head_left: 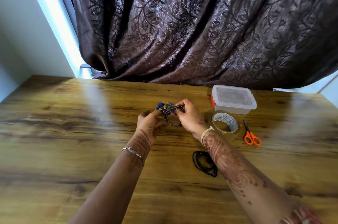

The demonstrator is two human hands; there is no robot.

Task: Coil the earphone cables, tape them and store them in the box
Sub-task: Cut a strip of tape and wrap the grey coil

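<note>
Earphone cable (172, 116), in dark loops, is over the middle of the bench (73, 132), pinched by the left hand (149, 126) and right hand (190, 116). It looks light and floppy (loops could spring apart), so grip across all the loops.

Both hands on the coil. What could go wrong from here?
The left hand and right hand hold the earphone coil; reaching for the tape roll may let its loops spring open.
The right forearm is beside the black cable and could drag it.
The box is lidded, needing a free hand.
</note>
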